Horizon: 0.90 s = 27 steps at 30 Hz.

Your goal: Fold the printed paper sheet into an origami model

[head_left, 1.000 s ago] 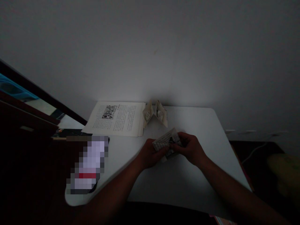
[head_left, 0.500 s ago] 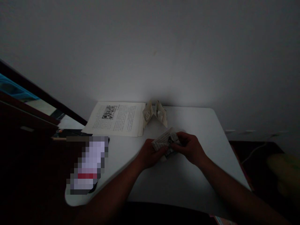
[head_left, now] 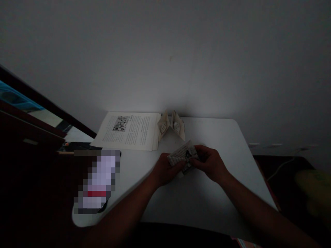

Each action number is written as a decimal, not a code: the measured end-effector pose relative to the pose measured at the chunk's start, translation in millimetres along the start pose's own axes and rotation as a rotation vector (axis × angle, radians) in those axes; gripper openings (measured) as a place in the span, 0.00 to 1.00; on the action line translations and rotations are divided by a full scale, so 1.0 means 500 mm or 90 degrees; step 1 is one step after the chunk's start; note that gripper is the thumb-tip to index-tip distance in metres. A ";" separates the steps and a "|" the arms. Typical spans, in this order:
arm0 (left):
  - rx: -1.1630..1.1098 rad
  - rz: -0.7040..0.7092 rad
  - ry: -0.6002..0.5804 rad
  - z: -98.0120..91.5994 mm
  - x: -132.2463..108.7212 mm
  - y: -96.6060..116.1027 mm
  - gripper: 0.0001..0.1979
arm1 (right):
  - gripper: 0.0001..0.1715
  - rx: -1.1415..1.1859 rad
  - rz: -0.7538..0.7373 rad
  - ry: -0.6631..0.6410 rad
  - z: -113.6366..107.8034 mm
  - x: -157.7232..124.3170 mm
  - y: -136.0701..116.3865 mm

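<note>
Printed paper piece [head_left: 183, 156]: a small, partly folded sheet of printed page, held just above the worktop [head_left: 196, 203] near its middle, between the two hands.
Left hand [head_left: 165, 170]: its grip is closed on the paper's near left edge, thumb on top and fingers tucked beneath.
Right hand [head_left: 210, 163]: its grip pinches the right end of the same paper, fingertips meeting over a dark printed patch.
Risk, tearing: the paper looks thin, and both grips pull on one small piece. Uneven tension between them could split it along a crease.
Risk, crooked crease: the piece is held in the air rather than pressed flat, so a fold made here may run off-line.
Risk, poor sight: the light is very dim. Edges and corners of the paper are hard to make out, so misaligned layers could go unnoticed.
Risk, slipping: the hold is by fingertips only. If either grip loosens, the piece would drop to the worktop and could spring open.
Standing folded paper [head_left: 171, 125]: a finished-looking shape of the same printed paper stands near, behind the hands. A forward sweep of a hand could knock it over.
Stack of printed pages [head_left: 129, 131]: lies at the back left, its edge just beside the standing shape and well clear of the hands.
Blurred object [head_left: 97, 181]: sits at the left edge of the worktop, close to the left forearm. A drawn-back elbow could nudge it off.
</note>
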<state>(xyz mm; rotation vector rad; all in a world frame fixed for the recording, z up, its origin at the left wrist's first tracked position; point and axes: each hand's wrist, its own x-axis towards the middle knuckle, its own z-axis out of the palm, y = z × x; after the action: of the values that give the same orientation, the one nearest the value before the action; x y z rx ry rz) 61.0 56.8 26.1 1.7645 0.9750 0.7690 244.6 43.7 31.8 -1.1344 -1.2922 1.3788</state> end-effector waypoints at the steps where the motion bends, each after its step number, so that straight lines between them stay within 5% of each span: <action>1: 0.004 0.001 0.004 0.000 0.000 0.000 0.15 | 0.17 -0.001 -0.002 0.000 0.000 0.000 -0.001; 27: -0.055 -0.008 0.037 -0.003 -0.002 0.003 0.12 | 0.24 0.014 -0.015 0.003 -0.014 0.003 -0.002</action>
<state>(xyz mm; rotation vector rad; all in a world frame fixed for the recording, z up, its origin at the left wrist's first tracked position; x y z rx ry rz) 59.7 56.1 28.0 1.6683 0.9764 0.8464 251.3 46.6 32.7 -1.1043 -1.2798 1.3689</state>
